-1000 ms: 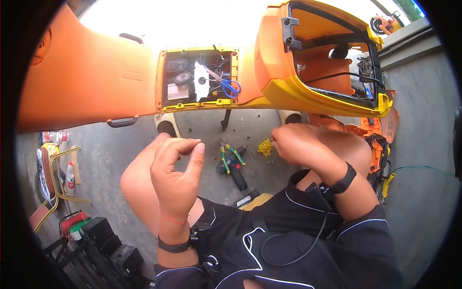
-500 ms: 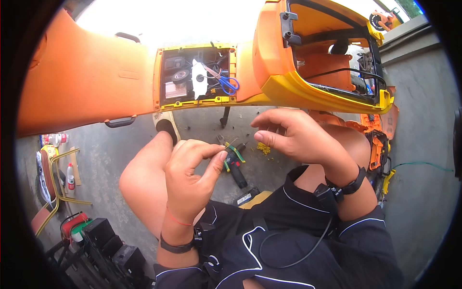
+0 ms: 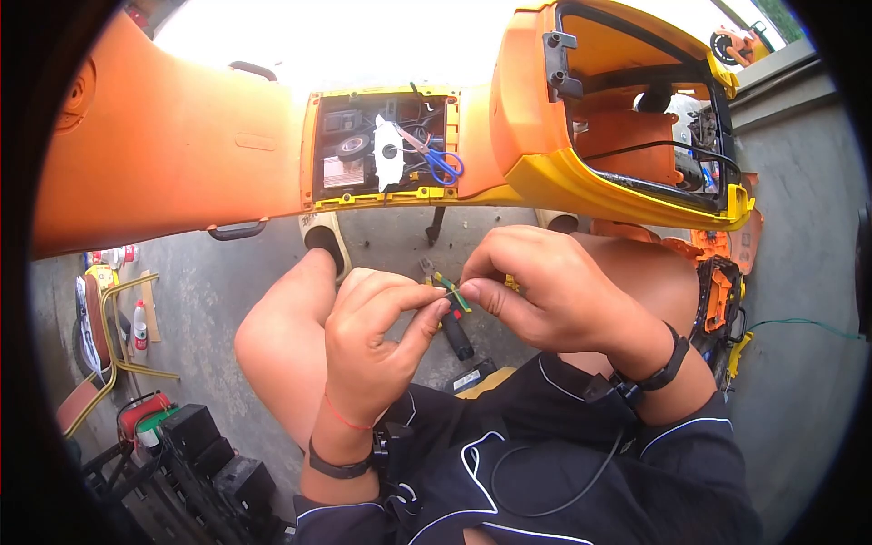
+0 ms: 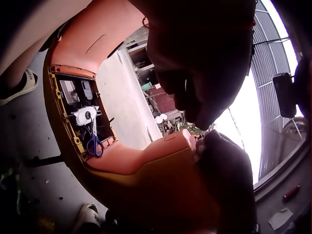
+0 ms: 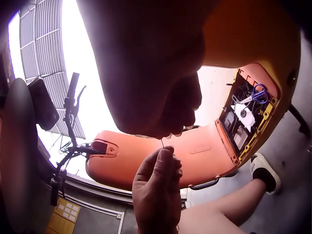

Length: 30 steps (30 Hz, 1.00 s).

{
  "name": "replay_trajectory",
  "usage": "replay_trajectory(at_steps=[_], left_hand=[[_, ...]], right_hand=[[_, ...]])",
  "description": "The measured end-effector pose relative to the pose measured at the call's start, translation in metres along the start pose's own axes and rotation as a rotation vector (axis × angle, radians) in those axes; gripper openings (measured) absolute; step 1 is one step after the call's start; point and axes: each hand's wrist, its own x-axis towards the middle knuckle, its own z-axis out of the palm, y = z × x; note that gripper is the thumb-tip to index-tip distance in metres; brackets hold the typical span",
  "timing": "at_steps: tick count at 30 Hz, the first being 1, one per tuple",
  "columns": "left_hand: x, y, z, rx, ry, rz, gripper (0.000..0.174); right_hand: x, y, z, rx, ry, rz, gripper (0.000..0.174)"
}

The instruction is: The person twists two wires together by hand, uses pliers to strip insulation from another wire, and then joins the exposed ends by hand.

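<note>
Thumb and forefinger of my left hand [image 3: 374, 331] pinch one end of a short, thin wire [image 3: 451, 292]. My right hand [image 3: 549, 286] meets it from the other side, thumb and forefinger closed at the wire's far end. In the right wrist view the wire shows as a fine line between the two sets of fingertips. Both hands are held above my lap, in front of an orange and yellow scooter body [image 3: 209, 150]. Below them on the floor lie green-handled pliers [image 3: 440, 277] and a dark power drill [image 3: 458, 338], both partly hidden by the hands.
Blue-handled scissors [image 3: 442, 165], a white piece [image 3: 389, 154] and a black tape roll [image 3: 352, 146] sit in the scooter's open compartment. Yellow bits [image 3: 511, 282] peek out behind my right hand. To the left stand a chair [image 3: 118, 350] and a bottle [image 3: 140, 325]; orange parts [image 3: 719, 295] lie right.
My hands were apart, the right one off to the right near the yellow bits. It has come in leftward to the wire, and the left hand has shifted slightly right.
</note>
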Motion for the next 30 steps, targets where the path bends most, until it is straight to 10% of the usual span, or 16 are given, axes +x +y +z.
replay_trajectory(at_steps=[19, 24, 30], left_hand=[[-0.001, 0.000, -0.007, 0.082, 0.059, 0.148, 0.019], [-0.001, -0.002, -0.009, 0.042, 0.085, 0.114, 0.019], [-0.003, 0.004, -0.010, 0.012, 0.056, 0.097, 0.018]], right_hand=[[-0.002, -0.006, -0.001, 0.596, -0.247, 0.668, 0.034], [-0.004, 0.000, 0.003, 0.343, 0.035, 0.118, 0.037], [-0.006, 0.008, 0.001, 0.186, 0.030, -0.104, 0.030]])
